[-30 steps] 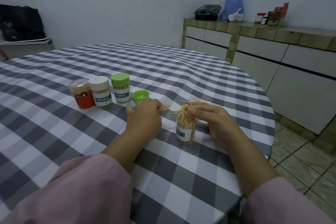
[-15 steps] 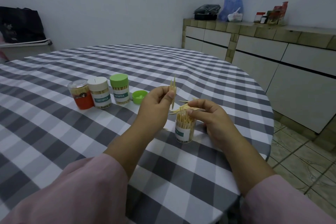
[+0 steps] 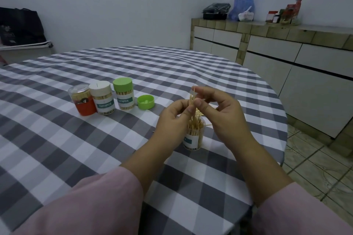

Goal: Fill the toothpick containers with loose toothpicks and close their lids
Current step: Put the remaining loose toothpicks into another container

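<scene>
Toothpicks are what both hands have gathered over now: a small upright bundle of pale wooden toothpicks is pinched between the left hand and the right hand, directly above the clear open plastic toothpick container with the white-and-teal label. A second ago the left hand lay low on the counter with a few picks and the right hand was at the container's mouth; half a second ago the left had lifted its picks upright while the right drew some off the cloth. Now the two have come together, fingers of both curled on the same bundle, its lower ends pointing down into the crowded mouth of the container.

I'd judge this as the squaring-up just before a drop: the picks look aligned and ready to be let down among the ones already standing inside. A few loose toothpicks appear to lie on the grey-and-white checked counter behind the hands, partly hidden, so filling is likely not finished.

The loose green round lid lies upturned just beside the green-capped labelled container. Next to that stand a white-capped labelled container and a clear-lidded red container, all three capped.
</scene>
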